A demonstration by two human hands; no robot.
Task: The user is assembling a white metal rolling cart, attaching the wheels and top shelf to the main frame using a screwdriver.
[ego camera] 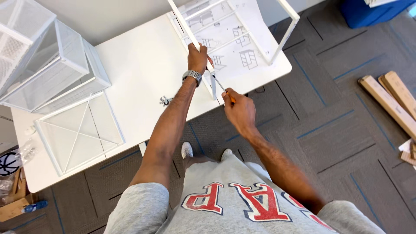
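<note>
In the head view, a person is standing at a white table point(143, 65) and looking down at both bare hands. The left hand point(198, 57) (a metal watch point(192, 76) is sitting on its wrist) is closing its grip around a white bar of the frame point(234, 30), holding it steady near the table's front edge. The right hand point(239, 110) is wrapping a narrow grip around the orange handle of a screwdriver point(222, 89), whose thin shaft is pointing up and to the left toward the bar.

The relation that matters: the bar's lower end is lying just beyond the screwdriver's tip, up-left of the right hand and directly below the left hand. The screwdriver's long axis is running diagonally, from the handle low on the right to the tip high on the left, meeting the bar at an angle. The left hand is nearer the frame and is touching it; the right hand is reaching it only through the tool.

Under the frame, a sheet of drawings point(229, 47) is lying on the table. A small cluster of hardware point(165, 100) is sitting just left of the left forearm. Further left, a flat mesh panel point(78, 130) is lying on the table, and white mesh boxes point(39, 60) are stacking behind it. Wooden boards point(390, 99) are lying on the carpet, well apart to the right.
</note>
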